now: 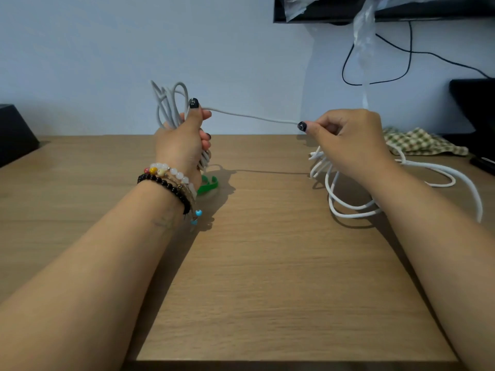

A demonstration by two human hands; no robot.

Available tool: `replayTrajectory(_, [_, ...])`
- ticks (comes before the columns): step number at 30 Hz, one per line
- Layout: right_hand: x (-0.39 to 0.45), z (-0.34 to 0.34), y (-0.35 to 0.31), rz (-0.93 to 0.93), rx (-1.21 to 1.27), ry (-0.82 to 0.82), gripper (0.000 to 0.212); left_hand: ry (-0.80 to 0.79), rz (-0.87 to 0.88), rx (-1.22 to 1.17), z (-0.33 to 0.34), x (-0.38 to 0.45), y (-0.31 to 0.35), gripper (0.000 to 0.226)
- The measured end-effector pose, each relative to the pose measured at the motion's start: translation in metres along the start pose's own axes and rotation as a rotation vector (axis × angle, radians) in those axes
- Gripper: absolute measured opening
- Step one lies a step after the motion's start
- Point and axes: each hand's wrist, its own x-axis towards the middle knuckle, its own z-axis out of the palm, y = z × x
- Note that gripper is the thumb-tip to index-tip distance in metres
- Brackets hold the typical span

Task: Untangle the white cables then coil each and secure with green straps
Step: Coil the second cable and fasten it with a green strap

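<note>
My left hand (182, 140) is raised above the wooden table (267, 263) and grips a bundle of white cable loops (171, 103) that stick up over its fingers. From its thumb a straight stretch of that cable (251, 117) runs right to my right hand (351, 140), which pinches it between thumb and fingers. Under my right hand a second white cable (348, 207) lies in loose tangled loops on the table, trailing to the right. A green strap (210, 184) lies on the table just behind my left wrist, partly hidden by it.
A checked cloth (417, 141) lies at the back right beside a black device (474, 103). Black wires (401, 54) hang on the wall under a dark screen (375, 9). A black box (13, 132) stands at the far left.
</note>
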Motion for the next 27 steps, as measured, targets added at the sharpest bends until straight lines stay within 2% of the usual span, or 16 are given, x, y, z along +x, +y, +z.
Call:
replayTrajectory(4, [-0.002, 0.008, 0.002, -0.014, -0.003, -0.005, 0.026, 0.001, -0.017, -0.019, -0.003, 0.002, 0.0, 0.019])
replayTrajectory(9, [-0.012, 0.018, -0.006, -0.025, 0.151, -0.004, 0.013, -0.222, -0.192, 0.011, -0.003, -0.005, -0.01, 0.017])
replayTrajectory(14, [-0.022, 0.028, -0.016, -0.15, 0.151, -0.134, 0.019, -0.345, -0.157, 0.153, 0.012, -0.021, -0.02, 0.033])
replayTrajectory(19, [-0.027, 0.032, -0.024, -0.29, 0.045, -0.242, 0.02, -0.387, -0.167, 0.162, 0.012, -0.022, -0.022, 0.04])
replayTrajectory(23, [-0.032, 0.035, -0.029, -0.333, 0.045, -0.302, 0.018, -0.394, -0.166, 0.114, 0.009, -0.022, -0.021, 0.02])
replayTrajectory(27, [-0.034, 0.035, -0.034, -0.334, 0.045, -0.365, 0.018, -0.343, -0.194, 0.102, 0.01, -0.02, -0.02, 0.031])
